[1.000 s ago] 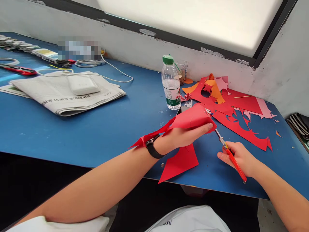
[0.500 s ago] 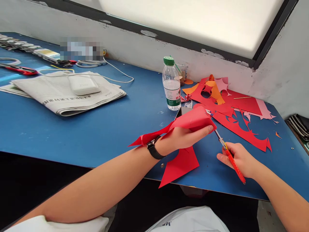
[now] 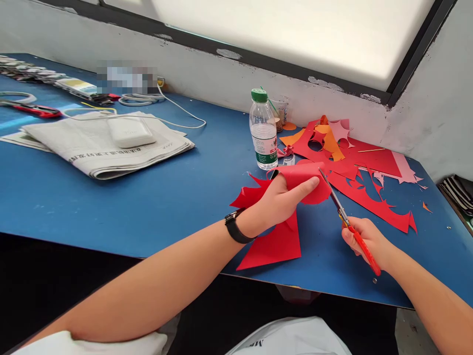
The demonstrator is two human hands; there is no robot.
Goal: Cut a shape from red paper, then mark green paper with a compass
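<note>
Swung clear of the wristwatch [image 3: 236, 228], the loose tail of the red paper [image 3: 303, 172] sits farther forward than a second ago, and more of the scissors' [image 3: 343, 214] blades shows at its right edge. The paper is above the worktop [image 3: 173, 212], near the front; the left hand [image 3: 279, 204] pinches it, thumb uppermost. The right hand [image 3: 377, 244] wraps its grip around the red handles. The paper looks light, thin and springy, likely to curl, crease or tear at narrow points; a gentle, flat pinch close to the blades should steady it best.
</note>
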